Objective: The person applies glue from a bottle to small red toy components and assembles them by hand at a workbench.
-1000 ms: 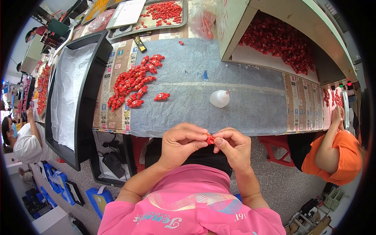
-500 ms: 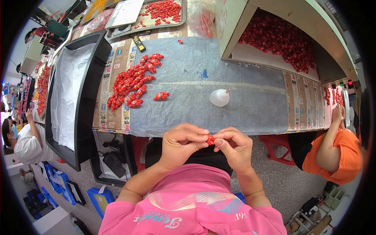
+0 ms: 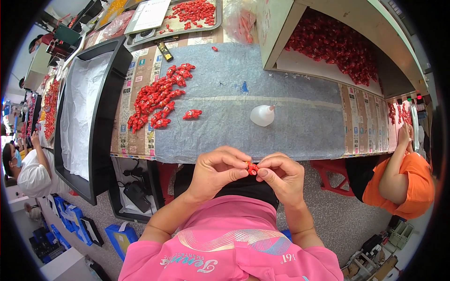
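Observation:
Between my two hands, just off the front edge of the table, is a small red plastic figure [image 3: 252, 168]. My left hand [image 3: 219, 169] pinches its left side between thumb and fingers. From the other side, the thumb and forefinger of my right hand [image 3: 282, 175] close on it too. Fingertips cover part of the figure. On the table ahead, a pile of similar red figures [image 3: 157, 98] lies to the left, with one red figure [image 3: 192, 114] apart from it. A white squeeze bottle [image 3: 262, 115] with a thin tip stands further right.
A black tray [image 3: 101, 122] lined with white sheet flanks the table's left. At the back are a metal tray [image 3: 218, 18] of red parts, a clear bag [image 3: 240, 23] and a dark small bottle [image 3: 165, 51]. A cabinet [image 3: 276, 37] holds red pieces. A person in orange [image 3: 398, 187] sits right.
The red figure has turned slightly between my fingertips and shows more of itself. My right hand has shifted very slightly; the things on the table stay put.

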A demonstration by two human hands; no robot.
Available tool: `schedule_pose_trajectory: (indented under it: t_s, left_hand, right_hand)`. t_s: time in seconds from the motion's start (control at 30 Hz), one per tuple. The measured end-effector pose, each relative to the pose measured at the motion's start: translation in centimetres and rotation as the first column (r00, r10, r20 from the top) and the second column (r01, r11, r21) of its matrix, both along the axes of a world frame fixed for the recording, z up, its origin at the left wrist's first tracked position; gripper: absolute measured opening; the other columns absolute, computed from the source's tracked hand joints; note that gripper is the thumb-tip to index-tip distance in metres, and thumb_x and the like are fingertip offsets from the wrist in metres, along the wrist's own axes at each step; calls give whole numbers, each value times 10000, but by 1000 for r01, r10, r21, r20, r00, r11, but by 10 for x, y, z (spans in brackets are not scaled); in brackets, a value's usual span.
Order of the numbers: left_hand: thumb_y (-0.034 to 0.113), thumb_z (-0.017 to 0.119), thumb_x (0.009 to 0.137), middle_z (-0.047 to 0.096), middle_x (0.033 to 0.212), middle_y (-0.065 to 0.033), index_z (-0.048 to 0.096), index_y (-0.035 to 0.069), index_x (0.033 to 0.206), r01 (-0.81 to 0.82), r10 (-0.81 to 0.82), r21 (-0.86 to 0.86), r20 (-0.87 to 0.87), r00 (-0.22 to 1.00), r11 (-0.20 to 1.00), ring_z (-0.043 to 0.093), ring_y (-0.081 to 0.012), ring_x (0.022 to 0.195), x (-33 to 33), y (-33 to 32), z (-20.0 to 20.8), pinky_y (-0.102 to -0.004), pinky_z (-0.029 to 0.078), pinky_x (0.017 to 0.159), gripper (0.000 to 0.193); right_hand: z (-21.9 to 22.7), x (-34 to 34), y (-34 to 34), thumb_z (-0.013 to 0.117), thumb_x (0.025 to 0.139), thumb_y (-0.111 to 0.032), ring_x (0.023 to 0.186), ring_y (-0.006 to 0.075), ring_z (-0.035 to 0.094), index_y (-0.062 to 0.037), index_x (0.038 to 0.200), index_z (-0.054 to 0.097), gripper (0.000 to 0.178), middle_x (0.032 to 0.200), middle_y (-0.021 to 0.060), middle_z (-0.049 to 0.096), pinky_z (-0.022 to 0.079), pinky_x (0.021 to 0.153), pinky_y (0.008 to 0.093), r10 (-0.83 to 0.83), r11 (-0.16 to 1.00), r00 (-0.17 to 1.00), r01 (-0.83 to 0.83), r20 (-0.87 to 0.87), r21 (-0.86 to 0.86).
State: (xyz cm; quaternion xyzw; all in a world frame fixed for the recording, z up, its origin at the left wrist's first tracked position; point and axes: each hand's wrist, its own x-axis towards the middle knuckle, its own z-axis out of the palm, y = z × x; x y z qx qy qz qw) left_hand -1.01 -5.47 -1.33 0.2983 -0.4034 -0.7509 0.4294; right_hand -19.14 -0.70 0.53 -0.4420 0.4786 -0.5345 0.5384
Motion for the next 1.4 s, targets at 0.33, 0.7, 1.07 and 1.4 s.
schedule_pose_trajectory:
  t_s: [0.33, 0.7, 1.07, 1.4]
  left_hand:
    - [-121, 715, 689, 645, 939, -148, 679, 24, 805, -28, 27, 19, 42, 999, 999, 646, -192, 846, -1, 3, -4, -304, 552, 792, 190]
    - [-123, 709, 698, 636, 950, -141, 672, 24, 826, -3, 2, 13, 29, 1000, 1000, 640, -194, 859, 0, 4, -6, -306, 549, 798, 198]
    - [-137, 691, 712, 623, 957, -126, 661, 27, 857, 42, -42, 4, -22, 999, 999, 627, -191, 885, 3, -2, 2, -311, 533, 813, 221]
    - [-90, 729, 702, 660, 935, -123, 707, 27, 864, 8, -5, -109, 32, 999, 994, 642, -176, 869, 6, 1, -5, -280, 533, 786, 201]
  right_hand:
    - [-4, 2, 0, 691, 793, -5, 712, 126, 622, 16, 870, 672, 82, 836, 93, 639, 507, 612, 231, -34, 991, 986, 11, -165, -136]
    - [-2, -1, 2, 684, 803, -2, 754, 137, 631, 20, 908, 674, 108, 889, 101, 632, 527, 658, 235, 16, 994, 991, -29, -135, -101]
    - [-3, -1, -3, 703, 787, -24, 792, 150, 638, 5, 905, 682, 123, 883, 96, 645, 518, 668, 251, -20, 992, 973, -9, -230, -128]
    - [1, 1, -4, 721, 762, -37, 736, 179, 647, -16, 856, 691, 102, 809, 99, 666, 507, 642, 267, -46, 977, 937, -30, -347, -210]
